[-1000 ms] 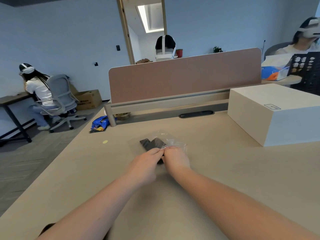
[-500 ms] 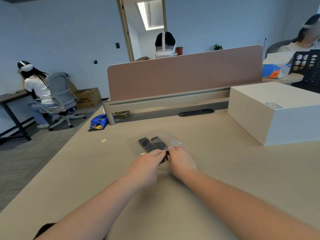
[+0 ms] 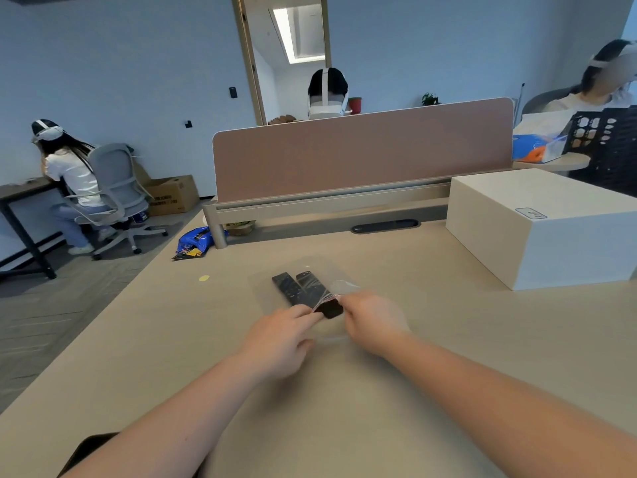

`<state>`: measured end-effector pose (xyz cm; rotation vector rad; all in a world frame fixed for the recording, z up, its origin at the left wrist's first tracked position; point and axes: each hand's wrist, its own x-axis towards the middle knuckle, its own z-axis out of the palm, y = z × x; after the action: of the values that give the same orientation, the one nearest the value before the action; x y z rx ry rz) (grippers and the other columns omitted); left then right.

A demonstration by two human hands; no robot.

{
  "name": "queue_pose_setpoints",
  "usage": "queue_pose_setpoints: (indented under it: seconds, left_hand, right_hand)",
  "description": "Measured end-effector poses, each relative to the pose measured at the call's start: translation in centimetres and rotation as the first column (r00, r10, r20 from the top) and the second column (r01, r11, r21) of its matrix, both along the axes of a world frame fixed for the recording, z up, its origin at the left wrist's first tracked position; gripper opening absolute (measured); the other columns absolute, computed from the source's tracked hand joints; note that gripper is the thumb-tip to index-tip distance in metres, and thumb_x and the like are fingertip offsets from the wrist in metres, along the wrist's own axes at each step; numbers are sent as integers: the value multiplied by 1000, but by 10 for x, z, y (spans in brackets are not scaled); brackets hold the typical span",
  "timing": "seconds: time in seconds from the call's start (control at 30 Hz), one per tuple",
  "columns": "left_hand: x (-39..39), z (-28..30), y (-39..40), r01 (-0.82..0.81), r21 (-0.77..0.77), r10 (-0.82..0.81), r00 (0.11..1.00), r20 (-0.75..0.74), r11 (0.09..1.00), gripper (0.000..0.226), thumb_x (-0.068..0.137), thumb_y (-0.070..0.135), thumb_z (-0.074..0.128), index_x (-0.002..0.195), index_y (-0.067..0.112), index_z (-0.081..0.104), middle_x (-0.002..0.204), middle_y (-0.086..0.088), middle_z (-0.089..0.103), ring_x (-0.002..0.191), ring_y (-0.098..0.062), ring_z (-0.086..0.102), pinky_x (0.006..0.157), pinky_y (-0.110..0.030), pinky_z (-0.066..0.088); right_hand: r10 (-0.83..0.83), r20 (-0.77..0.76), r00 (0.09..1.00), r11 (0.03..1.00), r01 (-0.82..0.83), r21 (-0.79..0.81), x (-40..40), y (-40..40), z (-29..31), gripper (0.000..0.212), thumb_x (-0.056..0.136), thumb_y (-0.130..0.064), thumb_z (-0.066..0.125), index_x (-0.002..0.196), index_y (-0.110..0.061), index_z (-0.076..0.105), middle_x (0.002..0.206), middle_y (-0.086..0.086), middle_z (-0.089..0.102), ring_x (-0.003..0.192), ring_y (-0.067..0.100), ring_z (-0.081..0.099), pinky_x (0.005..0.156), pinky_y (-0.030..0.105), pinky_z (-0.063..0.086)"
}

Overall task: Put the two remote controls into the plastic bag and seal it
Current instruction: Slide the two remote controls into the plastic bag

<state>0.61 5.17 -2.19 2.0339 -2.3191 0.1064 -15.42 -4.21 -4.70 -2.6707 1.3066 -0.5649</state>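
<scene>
Both remote controls lie side by side inside the clear plastic bag [image 3: 303, 288], which rests flat on the beige desk [image 3: 413, 339] in front of the person. The left remote control [image 3: 286, 288] and the right remote control [image 3: 310, 288] point away from the person at a slight leftward angle; their near ends sit at the bag's mouth, between the two hands.

Change noted: a second ago the hands were pressed together over the near ends of the remotes, hiding the mouth. They have since drawn apart sideways. The left hand [image 3: 279, 339] now sits left of the mouth; the right hand [image 3: 372, 322] sits to the right, with a crumpled fold of film [image 3: 339, 288] raised just beyond it. The dark end of a remote [image 3: 331, 309] is exposed between them.

Grip state: the left thumb and fingers are closed together at the edge of the bag; the right fingertips are pinched on the bag's mouth strip. How firmly either holds cannot be confirmed, as the film is transparent and partly blurred.

Assessment: loading appears complete. The sideways spread suggests sealing is under way, pressing the closure outward from the middle. The seal is judged unfinished, since the mouth looks rumpled on the right.
</scene>
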Motion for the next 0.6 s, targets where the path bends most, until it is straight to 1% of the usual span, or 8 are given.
queue_pose_setpoints:
  seconds: [0.07,0.1,0.2,0.3,0.37,0.4,0.5,0.6]
  left_hand:
    - [1,-3,5,-16,55,10,995,102,998,61,86,53,50,141,32,33,147,9,37,129,-20,42,103,-35,39]
    - [2,-4,8,-35,81,23,990,142,996,66,83,59,50,141,32,32,147,10,36,130,-20,40,105,-36,36]
    - [8,-9,11,-65,39,58,983,173,997,54,87,49,51,137,30,39,144,9,41,128,-20,42,101,-36,38]
    - [17,-18,11,39,-119,-19,987,160,992,29,84,22,54,112,26,60,119,6,63,101,-23,64,76,-34,53]
    - [22,-20,12,100,-185,-60,976,209,978,17,75,26,51,84,29,65,86,10,71,68,-15,68,49,-23,50]
    - [24,-20,13,125,-202,-73,966,248,971,14,73,30,51,77,29,64,77,13,70,59,-12,66,42,-19,46]
    - [26,-23,15,187,-224,-121,953,276,957,15,60,26,74,74,28,68,72,12,70,53,-13,63,38,-17,43]
    - [30,-29,15,193,-252,-120,953,278,948,25,54,21,78,77,28,68,76,12,72,54,-12,65,38,-16,44]
  right_hand:
    - [-59,111,992,987,74,-140,-17,-1,3,18,87,-10,50,97,-8,64,99,11,66,101,31,59,69,36,51]
    - [-91,157,983,984,113,-140,-25,-3,4,18,86,-7,50,100,-8,63,101,11,65,103,31,56,69,36,51]
    - [-187,83,979,982,184,42,-38,-10,6,34,88,-2,44,119,-15,50,118,8,55,111,29,51,80,39,51]
    - [-141,-80,987,982,150,117,-39,-16,2,39,87,0,42,120,-20,51,119,8,58,109,31,57,83,39,53]
    - [-100,-119,988,991,110,82,-36,-19,-3,41,87,0,42,120,-22,52,116,8,60,111,30,55,83,39,53]
    - [-97,-118,988,994,103,44,-34,-20,-5,41,87,0,43,121,-21,51,114,8,60,112,29,53,82,38,52]
    - [-111,-45,993,993,109,-36,-29,-18,-3,52,87,2,46,132,-23,38,119,4,57,115,25,47,77,37,50]
    - [-70,-89,994,998,69,-9,-25,-17,3,69,85,7,43,143,-27,26,124,5,54,114,29,51,77,37,51]
